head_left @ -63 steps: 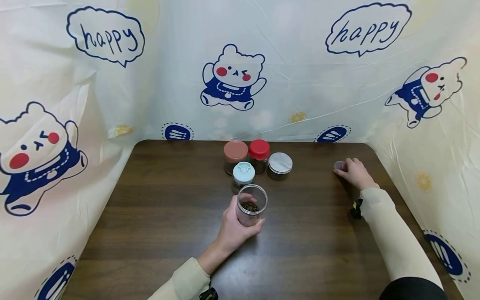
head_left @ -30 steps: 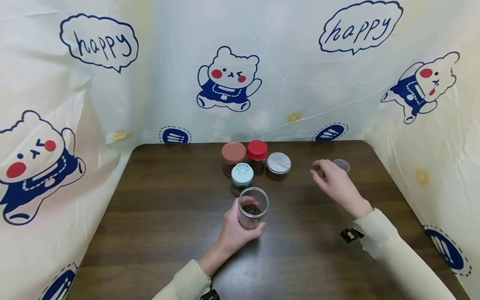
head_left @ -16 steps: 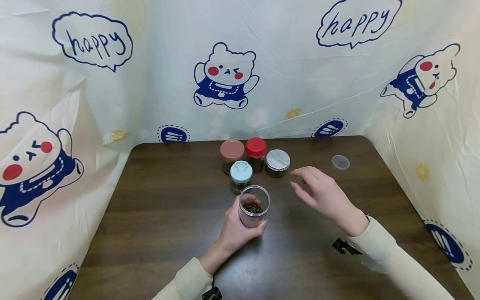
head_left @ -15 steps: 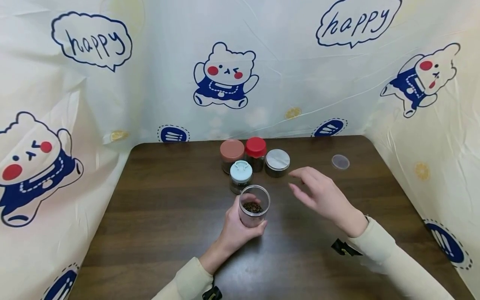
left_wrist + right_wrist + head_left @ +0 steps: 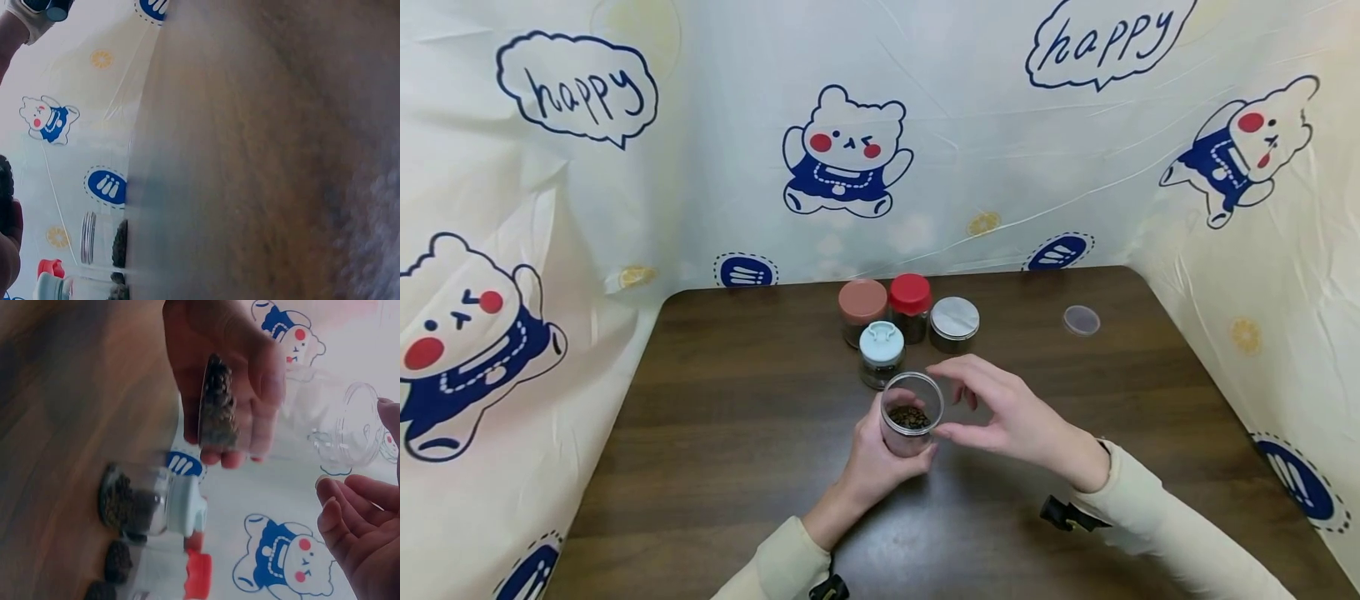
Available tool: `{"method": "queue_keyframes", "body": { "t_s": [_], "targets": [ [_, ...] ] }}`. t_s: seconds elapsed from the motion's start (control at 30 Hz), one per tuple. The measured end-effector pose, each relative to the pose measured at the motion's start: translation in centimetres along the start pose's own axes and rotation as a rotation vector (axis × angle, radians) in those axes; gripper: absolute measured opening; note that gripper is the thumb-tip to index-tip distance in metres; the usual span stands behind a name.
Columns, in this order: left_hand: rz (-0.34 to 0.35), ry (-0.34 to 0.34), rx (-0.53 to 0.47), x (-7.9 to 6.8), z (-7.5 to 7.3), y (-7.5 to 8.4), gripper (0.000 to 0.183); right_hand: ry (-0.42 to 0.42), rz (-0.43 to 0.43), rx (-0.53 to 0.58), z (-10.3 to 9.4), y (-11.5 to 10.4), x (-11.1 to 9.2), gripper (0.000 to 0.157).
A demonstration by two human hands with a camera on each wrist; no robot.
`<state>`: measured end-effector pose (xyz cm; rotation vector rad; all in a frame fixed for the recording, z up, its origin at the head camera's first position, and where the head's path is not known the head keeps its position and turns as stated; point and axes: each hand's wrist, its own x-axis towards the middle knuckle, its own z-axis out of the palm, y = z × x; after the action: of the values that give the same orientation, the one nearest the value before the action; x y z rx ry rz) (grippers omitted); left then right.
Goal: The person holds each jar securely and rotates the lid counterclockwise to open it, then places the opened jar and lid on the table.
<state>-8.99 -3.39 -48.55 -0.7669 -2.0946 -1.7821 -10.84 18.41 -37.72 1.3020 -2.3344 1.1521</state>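
My left hand (image 5: pixel 868 467) grips a clear, open-topped jar (image 5: pixel 898 437) around its lower part, upright above the table. Small dark brown grains (image 5: pixel 908 417), resembling beans or seeds, cover its bottom. The right wrist view shows the left fingers and thumb wrapped round the jar near these grains. My right hand (image 5: pixel 1015 417) is just right of the jar, thumb and forefinger spread at its rim (image 5: pixel 362 425), the other fingers loosely bent. A round translucent lid (image 5: pixel 1081 321) lies on the table at the back right.
Behind the held jar stand several closed jars: one with a light blue flip cap (image 5: pixel 882 343), one with a dull pink lid (image 5: pixel 862 302), one with a red lid (image 5: pixel 911 293), and one with a silver-grey lid (image 5: pixel 955 318). A printed cloth (image 5: pixel 722 150) borders the wooden table (image 5: pixel 722 467).
My right hand has let go of the translucent lid at the back right and moved left to the jar's rim. The left hand holds the jar in nearly the same place.
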Motion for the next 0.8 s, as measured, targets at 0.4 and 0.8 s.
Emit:
{"method": "queue_keyframes", "body": {
  "t_s": [0.4, 0.8],
  "targets": [
    [-0.001, -0.008, 0.006, -0.1, 0.1, 0.0, 0.066, 0.0, 0.037, 0.078, 1.0, -0.2, 0.5, 0.061],
    [-0.008, -0.037, 0.011, -0.2, -0.4, -0.1, 0.069, -0.027, 0.079, 0.146, 1.8, 0.1, 1.0, 0.06]
  ]
}}
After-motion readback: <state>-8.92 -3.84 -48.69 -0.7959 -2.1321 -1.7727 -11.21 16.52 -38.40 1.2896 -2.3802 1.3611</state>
